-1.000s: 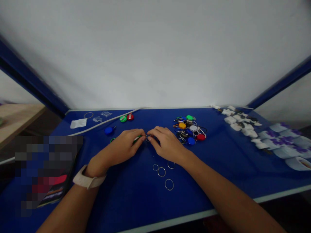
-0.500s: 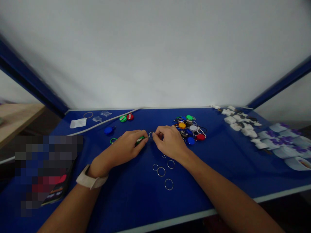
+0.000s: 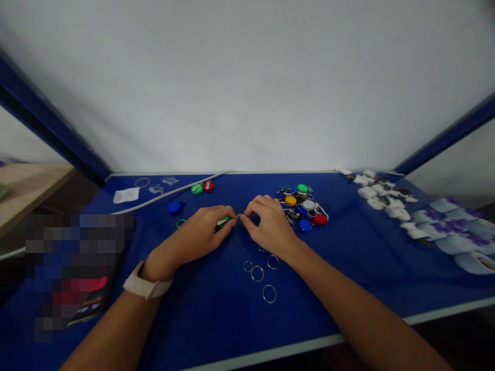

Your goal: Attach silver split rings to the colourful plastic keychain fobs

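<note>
My left hand (image 3: 203, 226) is closed around a green badge reel (image 3: 223, 222), whose round face shows between thumb and fingers. A green loop (image 3: 180, 223) sticks out behind that hand. My right hand (image 3: 269, 224) pinches a metal split ring (image 3: 239, 216) between thumb and forefinger. The ring is at my left fingertips, seen nearly edge-on; whether it is threaded onto the reel I cannot tell. Below my hands lie several loose split rings (image 3: 257, 273) of different sizes. Beyond my right hand is a pile of coloured badge reels (image 3: 308, 205) with carabiner clips.
Green (image 3: 197, 188) and red reels (image 3: 208, 186) lie at the back, a blue reel (image 3: 174, 206) nearer. A white cable (image 3: 162, 196) crosses the back left. White-and-black pieces (image 3: 381, 193) and white rolls with purple (image 3: 454, 226) stand right. A blurred-out item (image 3: 77, 268) lies left.
The split ring has turned from showing its round opening to nearly edge-on. My right fingers have shifted slightly; my left hand still grips the green badge reel.
</note>
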A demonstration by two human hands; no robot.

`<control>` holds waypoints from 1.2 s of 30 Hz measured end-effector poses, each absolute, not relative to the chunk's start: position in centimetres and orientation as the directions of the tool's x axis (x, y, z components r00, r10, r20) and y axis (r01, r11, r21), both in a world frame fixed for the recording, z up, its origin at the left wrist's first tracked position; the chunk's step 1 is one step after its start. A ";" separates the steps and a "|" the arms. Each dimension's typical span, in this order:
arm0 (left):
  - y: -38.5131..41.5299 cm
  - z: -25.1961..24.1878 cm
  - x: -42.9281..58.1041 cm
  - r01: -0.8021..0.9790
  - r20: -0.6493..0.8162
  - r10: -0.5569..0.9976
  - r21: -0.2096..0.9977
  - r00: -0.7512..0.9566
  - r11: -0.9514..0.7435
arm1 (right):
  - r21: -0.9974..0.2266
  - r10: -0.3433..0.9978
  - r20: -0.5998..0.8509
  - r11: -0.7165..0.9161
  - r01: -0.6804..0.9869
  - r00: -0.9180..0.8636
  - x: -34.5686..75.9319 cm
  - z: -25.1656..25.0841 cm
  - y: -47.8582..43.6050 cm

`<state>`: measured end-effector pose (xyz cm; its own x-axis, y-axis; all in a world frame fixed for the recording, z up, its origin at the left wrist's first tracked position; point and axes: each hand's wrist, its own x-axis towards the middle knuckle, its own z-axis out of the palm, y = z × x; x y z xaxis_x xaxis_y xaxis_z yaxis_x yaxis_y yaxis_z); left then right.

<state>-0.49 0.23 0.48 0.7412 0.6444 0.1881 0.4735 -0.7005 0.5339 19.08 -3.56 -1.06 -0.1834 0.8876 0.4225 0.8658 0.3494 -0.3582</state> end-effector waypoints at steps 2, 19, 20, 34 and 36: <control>0.2 0.6 -0.5 0.474 0.186 0.642 0.531 0.743 -0.702 | -0.406 0.909 0.397 0.298 0.864 -0.127 19.0 -1.1 -3.5; 0.2 0.5 -0.5 0.478 0.200 0.645 0.521 0.737 -0.707 | -0.381 0.880 0.461 0.312 0.871 -0.113 19.0 -1.3 -3.6; 0.3 0.4 -0.5 0.478 0.199 0.646 0.522 0.737 -0.707 | -0.376 0.884 0.452 0.314 0.872 -0.123 19.0 -1.3 -3.6; 0.1 0.7 -0.4 0.492 0.173 0.655 0.529 0.736 -0.692 | -0.430 0.868 0.477 0.367 0.825 -0.138 19.1 -1.2 -3.5; 0.1 0.7 -0.5 0.494 0.162 0.656 0.533 0.737 -0.687 | -0.440 0.869 0.480 0.357 0.824 -0.120 19.1 -1.2 -3.4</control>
<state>-0.45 0.10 0.75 0.7370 0.6562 0.1618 0.4944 -0.6866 0.5331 19.09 -3.44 -1.16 -0.1197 0.8690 0.4800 0.8242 0.3565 -0.4399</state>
